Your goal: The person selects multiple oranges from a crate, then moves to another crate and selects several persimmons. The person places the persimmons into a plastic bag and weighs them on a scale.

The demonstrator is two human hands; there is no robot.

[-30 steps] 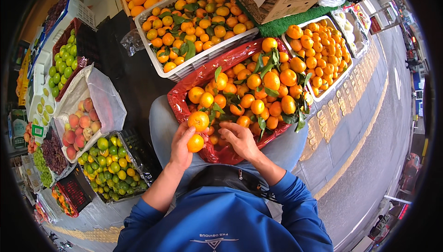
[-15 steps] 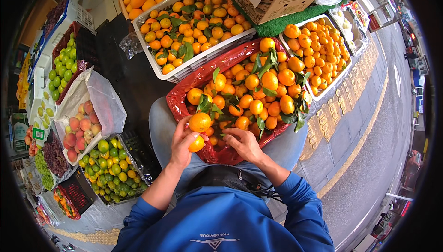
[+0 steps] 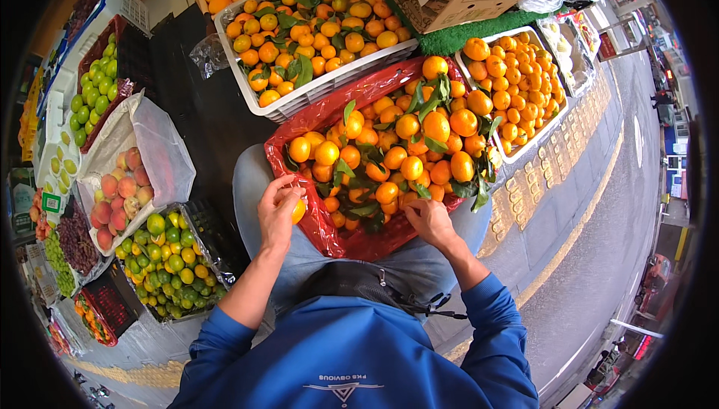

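Observation:
My left hand point(image 3: 278, 213) is closed around a mandarin point(image 3: 299, 211), most of it hidden behind the fingers, at the near left rim of a crate lined with red plastic point(image 3: 322, 231). Mandarins with green leaves point(image 3: 437, 127) are heaped in that crate, which sits between my knees. Over its near right part, my right hand point(image 3: 430, 222) is closed with the fingertips pinched together. Whatever it may hold is hidden. Loose leaves lie on the fruit close to those fingertips.
A white crate of leafy mandarins point(image 3: 266, 108) stands beyond, another white crate of small mandarins point(image 3: 503, 156) at the right. A cardboard box point(image 3: 472, 1) rests on green matting point(image 3: 449, 39). At left are peaches point(image 3: 120, 195), green-yellow citrus point(image 3: 171, 263) and green fruit point(image 3: 96, 94).
My left hand has moved left and now shows one mandarin instead of two. My right hand has moved right, its fingers more curled. The view has shifted slightly.

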